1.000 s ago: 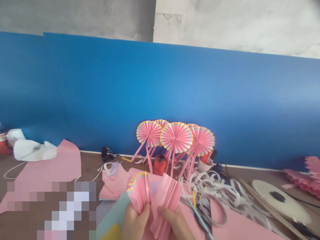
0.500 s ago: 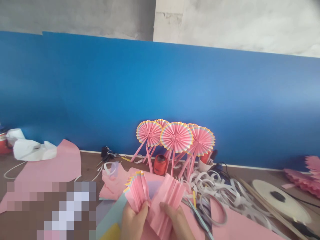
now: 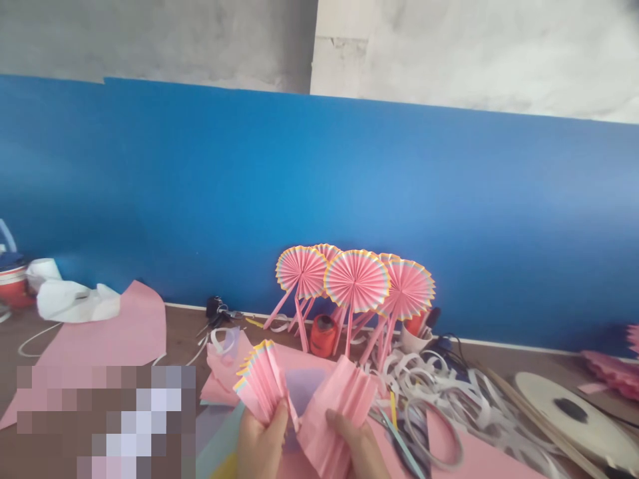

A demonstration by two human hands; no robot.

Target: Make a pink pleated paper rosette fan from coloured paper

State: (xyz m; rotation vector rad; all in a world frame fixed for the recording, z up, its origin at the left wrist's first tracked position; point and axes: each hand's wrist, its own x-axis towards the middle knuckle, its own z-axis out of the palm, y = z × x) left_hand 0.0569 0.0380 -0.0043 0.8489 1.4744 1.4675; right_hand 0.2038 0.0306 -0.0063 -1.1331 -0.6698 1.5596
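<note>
Left hand [image 3: 259, 442] pinches a striped-edge pleated fan [image 3: 260, 382], right hand [image 3: 359, 446] grips pleated pink paper [image 3: 342, 402], both over the counter [image 3: 182, 319]. Thumbs [image 3: 280, 418] on top, likely so folds don't spring open. Can't tell if joined. Round fans [image 3: 356, 281] stand near the blue panel [image 3: 200, 186], probably keeping them uncrushed.

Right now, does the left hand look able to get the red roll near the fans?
Probably not as it is: the left hand is holding pleated pink paper, so it is not free. Otherwise, the near side of the red roll looks open, with pink sticks at its sides.
</note>
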